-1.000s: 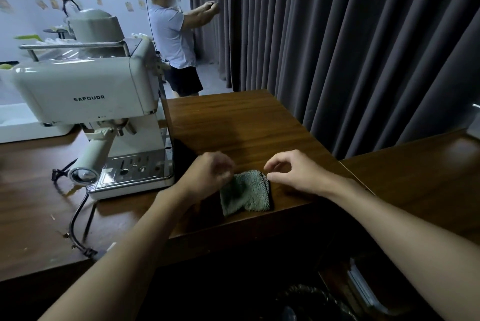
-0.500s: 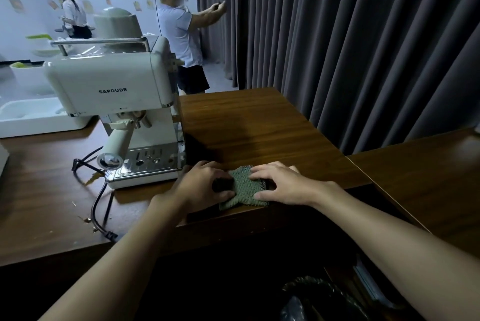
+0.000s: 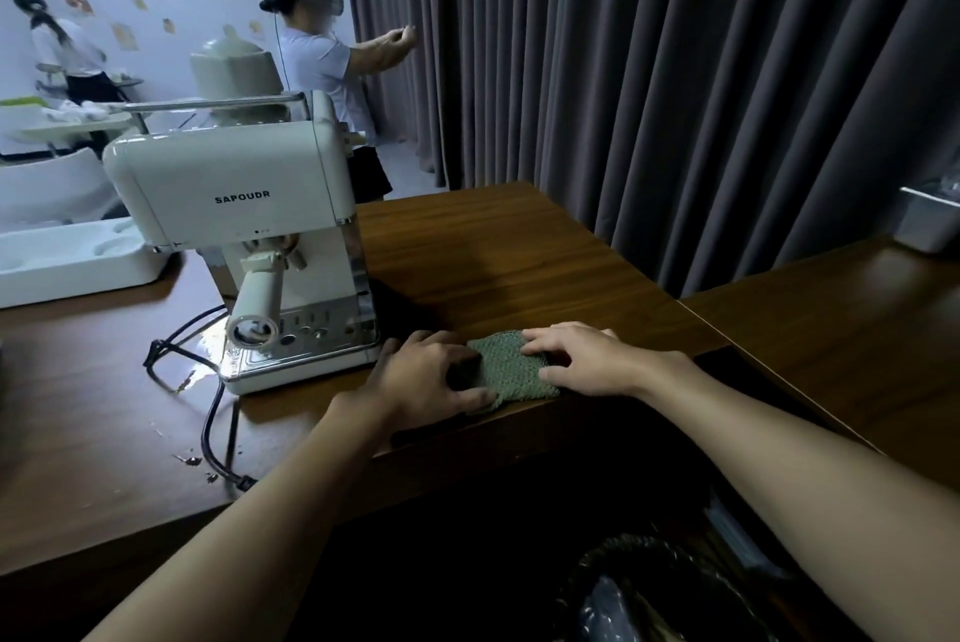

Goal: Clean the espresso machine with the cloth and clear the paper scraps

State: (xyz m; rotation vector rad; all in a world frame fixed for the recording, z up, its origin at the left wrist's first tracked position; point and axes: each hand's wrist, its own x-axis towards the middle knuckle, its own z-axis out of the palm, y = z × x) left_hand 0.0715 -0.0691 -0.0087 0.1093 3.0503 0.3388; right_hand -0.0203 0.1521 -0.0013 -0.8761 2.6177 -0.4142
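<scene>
A folded green cloth lies on the brown table near its front edge, just right of the cream espresso machine. My left hand is curled over the cloth's left edge, thumb against its front corner. My right hand rests flat on the cloth's right side with fingers spread. Small paper scraps lie on the table in front of and left of the machine, by its black power cord.
A white moulded tray sits left of the machine. A second wooden table adjoins on the right. A bin with a black bag stands below the table edge. Dark curtains hang behind. Two people stand at the back left.
Both hands have come down from pinching the cloth's top edge to lying on it. In the last half second they hardly moved; the view has shifted a little.
</scene>
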